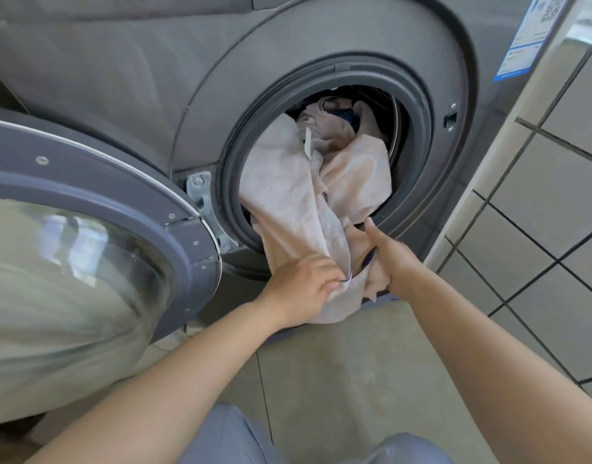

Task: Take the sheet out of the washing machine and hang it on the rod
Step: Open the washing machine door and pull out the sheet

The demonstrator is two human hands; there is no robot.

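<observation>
Bare forearms, no sleeves; light grey-blue trousers [227,437] over both knees.

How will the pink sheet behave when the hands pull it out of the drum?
Probably floppy: the sheet folds and drapes over the door seal. It may snag, since more of it lies bunched inside. Both hands, left hand and right hand, grip it.

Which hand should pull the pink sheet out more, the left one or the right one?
Probably the left. The left hand grips the long fold of the sheet that already hangs out over the door seal. The right hand grips a bunched part low at the rim, so it would likely free less.
</observation>
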